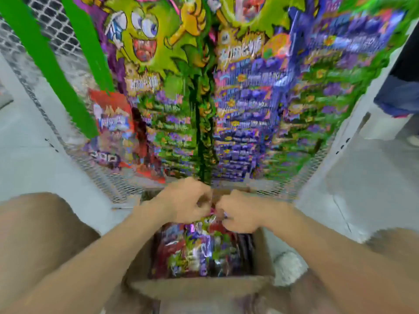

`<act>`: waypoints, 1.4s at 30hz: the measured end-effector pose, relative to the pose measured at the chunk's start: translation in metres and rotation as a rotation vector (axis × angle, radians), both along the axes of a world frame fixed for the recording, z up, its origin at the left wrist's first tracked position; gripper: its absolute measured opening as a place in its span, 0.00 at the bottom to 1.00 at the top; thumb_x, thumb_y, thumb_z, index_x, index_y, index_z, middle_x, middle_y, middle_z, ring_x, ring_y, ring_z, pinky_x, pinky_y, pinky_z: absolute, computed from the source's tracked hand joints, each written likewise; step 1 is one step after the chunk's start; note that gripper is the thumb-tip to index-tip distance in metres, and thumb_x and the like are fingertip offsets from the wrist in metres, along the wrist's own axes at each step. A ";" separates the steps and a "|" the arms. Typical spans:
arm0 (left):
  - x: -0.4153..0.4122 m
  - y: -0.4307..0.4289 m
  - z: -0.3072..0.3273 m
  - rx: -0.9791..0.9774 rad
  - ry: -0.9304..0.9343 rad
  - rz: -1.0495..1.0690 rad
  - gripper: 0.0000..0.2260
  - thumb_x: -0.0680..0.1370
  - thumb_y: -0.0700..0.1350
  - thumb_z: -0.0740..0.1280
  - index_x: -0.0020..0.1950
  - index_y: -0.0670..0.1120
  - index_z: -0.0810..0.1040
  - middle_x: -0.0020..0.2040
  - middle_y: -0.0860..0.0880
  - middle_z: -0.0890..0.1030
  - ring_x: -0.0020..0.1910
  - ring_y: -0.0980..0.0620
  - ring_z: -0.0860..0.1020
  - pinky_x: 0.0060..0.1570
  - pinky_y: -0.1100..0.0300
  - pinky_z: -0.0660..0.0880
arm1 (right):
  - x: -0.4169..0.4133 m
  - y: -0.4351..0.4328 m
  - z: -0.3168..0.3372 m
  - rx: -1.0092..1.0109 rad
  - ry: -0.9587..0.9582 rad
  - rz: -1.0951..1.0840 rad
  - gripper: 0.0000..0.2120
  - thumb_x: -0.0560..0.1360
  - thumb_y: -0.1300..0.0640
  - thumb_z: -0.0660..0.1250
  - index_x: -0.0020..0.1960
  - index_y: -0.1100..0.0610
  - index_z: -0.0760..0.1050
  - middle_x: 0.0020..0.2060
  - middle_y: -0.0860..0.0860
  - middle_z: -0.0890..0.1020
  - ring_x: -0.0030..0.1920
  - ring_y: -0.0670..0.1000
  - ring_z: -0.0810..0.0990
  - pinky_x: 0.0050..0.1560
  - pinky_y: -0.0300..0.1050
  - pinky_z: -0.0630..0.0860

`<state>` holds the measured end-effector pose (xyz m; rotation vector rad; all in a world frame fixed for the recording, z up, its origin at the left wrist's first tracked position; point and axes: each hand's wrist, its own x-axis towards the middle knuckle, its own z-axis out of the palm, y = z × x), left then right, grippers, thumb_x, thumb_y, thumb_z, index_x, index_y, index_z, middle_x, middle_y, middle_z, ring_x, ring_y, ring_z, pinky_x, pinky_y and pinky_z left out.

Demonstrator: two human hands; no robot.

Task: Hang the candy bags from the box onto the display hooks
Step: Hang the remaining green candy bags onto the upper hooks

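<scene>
An open cardboard box stands on the floor below me, full of shiny candy bags in red, purple and green. My left hand and my right hand meet over the far end of the box, fingers curled, pinching the top edge of one candy bag between them. Above, rows of green and purple candy bags hang on the wire mesh display, with a red bag at the lower left. The hooks themselves are hidden behind the bags. The picture is blurred.
Green bars run down the left of the mesh panel. White panels flank the display on both sides. A person's legs in jeans stand at the right. My knees frame the box at the bottom corners.
</scene>
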<state>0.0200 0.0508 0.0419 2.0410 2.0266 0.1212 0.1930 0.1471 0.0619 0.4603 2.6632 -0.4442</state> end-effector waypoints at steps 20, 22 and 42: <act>0.014 -0.002 -0.265 -0.565 0.052 0.189 0.28 0.82 0.44 0.69 0.80 0.46 0.64 0.78 0.44 0.65 0.78 0.36 0.61 0.76 0.32 0.57 | -0.027 0.017 -0.067 0.111 -0.325 0.203 0.02 0.83 0.60 0.62 0.51 0.57 0.72 0.40 0.51 0.70 0.37 0.52 0.73 0.37 0.49 0.72; 0.010 -0.002 -0.256 -0.532 0.074 0.146 0.22 0.83 0.49 0.69 0.77 0.50 0.72 0.75 0.45 0.68 0.76 0.37 0.61 0.74 0.32 0.58 | -0.029 0.017 -0.063 0.108 -0.328 0.197 0.06 0.83 0.61 0.61 0.47 0.56 0.68 0.41 0.52 0.69 0.37 0.52 0.72 0.35 0.48 0.70; -0.016 -0.030 -0.004 0.357 -1.454 0.698 0.03 0.87 0.41 0.63 0.56 0.49 0.75 0.42 0.48 0.79 0.40 0.46 0.75 0.41 0.52 0.74 | 0.019 0.069 0.028 -0.187 -0.153 -0.187 0.30 0.62 0.46 0.86 0.57 0.51 0.77 0.47 0.43 0.82 0.50 0.52 0.82 0.56 0.51 0.81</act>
